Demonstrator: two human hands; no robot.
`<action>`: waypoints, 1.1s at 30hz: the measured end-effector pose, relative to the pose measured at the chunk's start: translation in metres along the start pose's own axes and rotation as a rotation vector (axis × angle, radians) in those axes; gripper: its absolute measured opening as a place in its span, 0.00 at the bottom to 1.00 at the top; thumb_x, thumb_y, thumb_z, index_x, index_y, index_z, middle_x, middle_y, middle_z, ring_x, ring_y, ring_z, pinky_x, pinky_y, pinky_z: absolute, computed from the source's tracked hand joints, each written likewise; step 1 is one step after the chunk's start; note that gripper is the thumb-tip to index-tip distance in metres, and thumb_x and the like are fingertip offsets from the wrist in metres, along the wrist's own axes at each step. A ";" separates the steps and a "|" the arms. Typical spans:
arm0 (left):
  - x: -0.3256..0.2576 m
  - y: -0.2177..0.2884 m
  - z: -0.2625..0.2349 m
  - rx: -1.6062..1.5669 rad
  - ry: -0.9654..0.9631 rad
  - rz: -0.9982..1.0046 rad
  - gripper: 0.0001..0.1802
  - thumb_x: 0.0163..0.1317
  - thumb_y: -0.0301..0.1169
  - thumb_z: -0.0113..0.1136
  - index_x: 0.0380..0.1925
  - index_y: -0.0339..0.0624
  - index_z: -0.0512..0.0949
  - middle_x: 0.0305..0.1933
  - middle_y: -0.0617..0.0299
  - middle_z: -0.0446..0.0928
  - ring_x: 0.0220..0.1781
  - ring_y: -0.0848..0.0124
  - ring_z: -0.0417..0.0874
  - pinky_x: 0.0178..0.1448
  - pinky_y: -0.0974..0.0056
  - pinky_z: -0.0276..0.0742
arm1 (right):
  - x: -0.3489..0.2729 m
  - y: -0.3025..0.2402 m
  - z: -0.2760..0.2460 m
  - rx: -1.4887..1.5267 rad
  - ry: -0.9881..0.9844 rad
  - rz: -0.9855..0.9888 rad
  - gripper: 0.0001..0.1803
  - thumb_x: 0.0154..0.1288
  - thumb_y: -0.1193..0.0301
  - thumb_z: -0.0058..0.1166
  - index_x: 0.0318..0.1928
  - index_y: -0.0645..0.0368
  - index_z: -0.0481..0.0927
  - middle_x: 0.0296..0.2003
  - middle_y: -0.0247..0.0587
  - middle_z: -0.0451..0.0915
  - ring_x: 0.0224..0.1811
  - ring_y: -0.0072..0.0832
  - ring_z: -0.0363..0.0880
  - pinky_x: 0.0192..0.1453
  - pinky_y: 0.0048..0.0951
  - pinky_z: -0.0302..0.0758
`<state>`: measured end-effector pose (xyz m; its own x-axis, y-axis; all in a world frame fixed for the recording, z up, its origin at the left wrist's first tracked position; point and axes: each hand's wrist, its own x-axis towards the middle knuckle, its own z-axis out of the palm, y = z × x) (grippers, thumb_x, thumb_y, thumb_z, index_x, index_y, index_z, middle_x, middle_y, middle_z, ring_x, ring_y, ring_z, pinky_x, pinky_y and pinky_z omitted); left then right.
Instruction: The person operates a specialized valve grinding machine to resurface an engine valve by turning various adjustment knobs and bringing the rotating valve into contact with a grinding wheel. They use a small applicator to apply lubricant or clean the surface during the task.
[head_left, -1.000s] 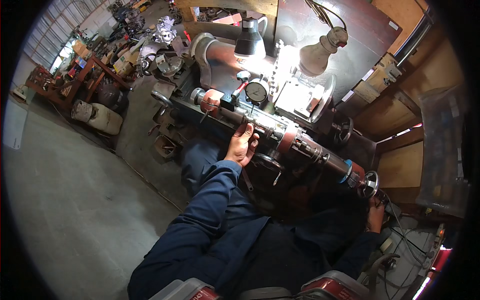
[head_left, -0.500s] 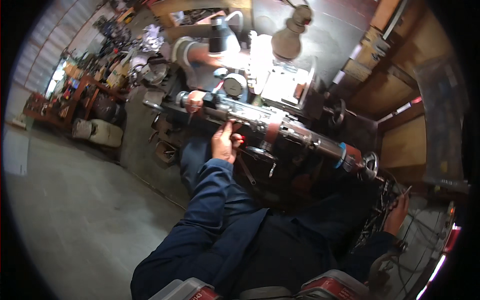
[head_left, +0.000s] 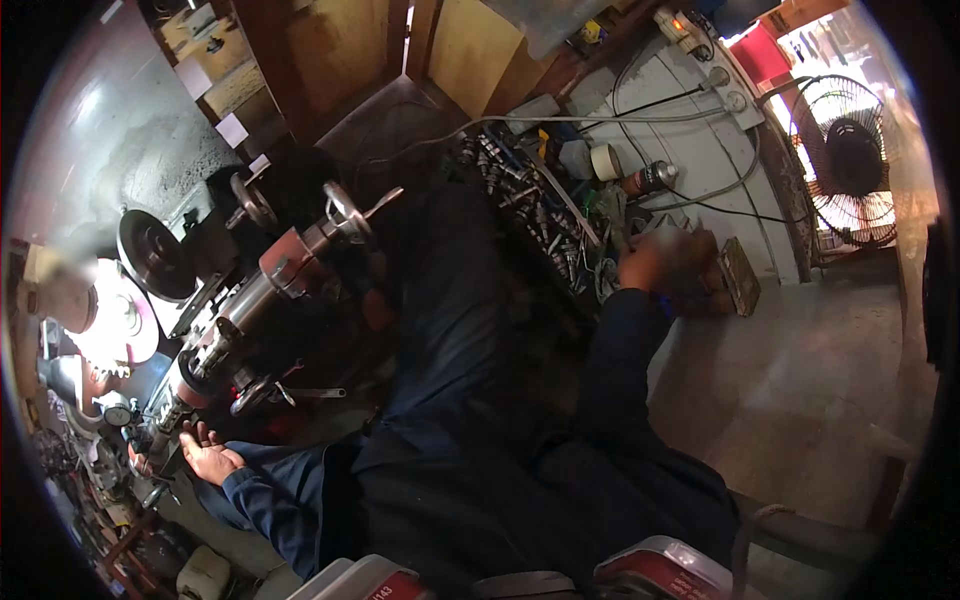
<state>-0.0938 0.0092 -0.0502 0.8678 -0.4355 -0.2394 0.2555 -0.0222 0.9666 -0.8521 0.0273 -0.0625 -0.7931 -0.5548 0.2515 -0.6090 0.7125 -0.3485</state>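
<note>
Two hands, well apart, and that split tells you where the work stands. Your left hand [head_left: 208,457] lies open, palm up, touching the near end of the long steel shaft [head_left: 235,325] that runs along the machine [head_left: 190,255] at the left of the view; its fingers are spread against the metal and are not closed round anything. Your right hand [head_left: 662,262] is far out on the other side, among the cluttered row of sockets and small tools [head_left: 530,215] near the white wall panel [head_left: 700,150], with a roll of tape [head_left: 605,160] and a spray can [head_left: 650,178] just beyond it. That hand is blurred, so you cannot tell whether it has closed on something or only rests there (the fingers look curled, but no more than that can be said). Judging by this, the shaft is seated in the machine with its handwheel [head_left: 345,210] at the far end, and the job on it looks paused mid-way: steadied on one side, with the other hand off at the tool pile. No tool is on the shaft, so whatever fitting or adjusting belongs there appears not yet done.
</note>
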 end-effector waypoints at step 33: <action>-0.048 0.007 0.022 -0.114 0.121 -0.032 0.21 0.71 0.46 0.44 0.35 0.38 0.74 0.22 0.59 0.77 0.21 0.69 0.79 0.25 0.66 0.76 | 0.118 -0.041 0.162 -0.390 -0.535 -0.209 0.25 0.64 0.52 0.55 0.49 0.62 0.79 0.37 0.46 0.78 0.33 0.33 0.73 0.39 0.37 0.71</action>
<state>-0.1433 0.0101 -0.0294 0.9017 -0.3242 -0.2862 0.3249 0.0711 0.9431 -0.9184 -0.1368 -0.1652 -0.6035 -0.7615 -0.2364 -0.7883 0.6144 0.0335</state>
